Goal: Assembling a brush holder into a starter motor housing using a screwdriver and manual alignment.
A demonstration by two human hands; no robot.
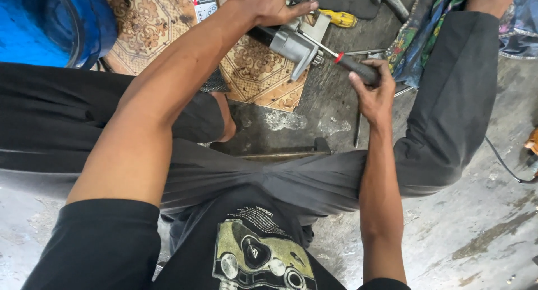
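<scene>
Metal part (296, 42): grey, on patterned cardboard (255, 71) over concrete floor, at upper middle; pinned from above
Far left: blue tub (50, 21)
Left hand (266, 3): closed over top of metal part, fingers wrapped
Screwdriver (353, 66): shaft tip against metal part; black handle, red collar
Right hand (374, 91): fist clamped on screwdriver handle
Far right: crumpled cloth (420, 38)

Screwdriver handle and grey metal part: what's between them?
Only the screwdriver's own thin shaft spans it, from the handle in the right hand to the grey part under the left hand. Head view.
</scene>
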